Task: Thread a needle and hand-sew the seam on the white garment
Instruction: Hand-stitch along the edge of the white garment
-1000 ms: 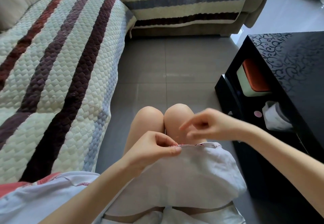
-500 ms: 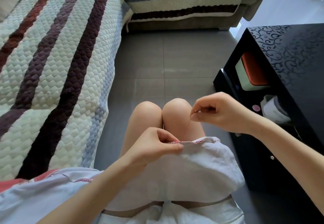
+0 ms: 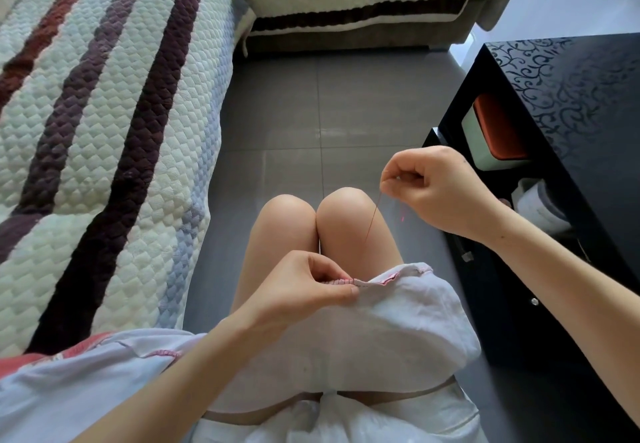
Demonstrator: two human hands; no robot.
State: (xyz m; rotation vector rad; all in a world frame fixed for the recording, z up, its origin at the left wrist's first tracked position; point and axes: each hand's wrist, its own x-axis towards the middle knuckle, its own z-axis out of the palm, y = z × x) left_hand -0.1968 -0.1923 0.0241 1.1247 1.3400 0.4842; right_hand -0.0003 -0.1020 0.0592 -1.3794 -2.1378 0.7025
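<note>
A white garment (image 3: 391,324) with a pink-stitched edge lies over my lap. My left hand (image 3: 304,286) pinches that pink seam (image 3: 374,281) between thumb and fingers at the garment's top edge. My right hand (image 3: 433,193) is raised above and to the right of my knees, fingers curled, pinching a thin needle at its fingertips. A reddish thread (image 3: 372,220) runs taut from the right hand down toward the seam. The needle itself is barely visible.
A quilted striped sofa cover (image 3: 104,130) fills the left side, with more sofa along the back. A black patterned side table (image 3: 571,113) stands at the right, its shelf holding an orange-and-white box (image 3: 491,134) and a white roll (image 3: 540,207). Grey tiled floor (image 3: 329,113) lies ahead.
My right hand has risen up and to the right, away from the seam, drawing the thread out longer. My left hand keeps its pinch on the seam.
</note>
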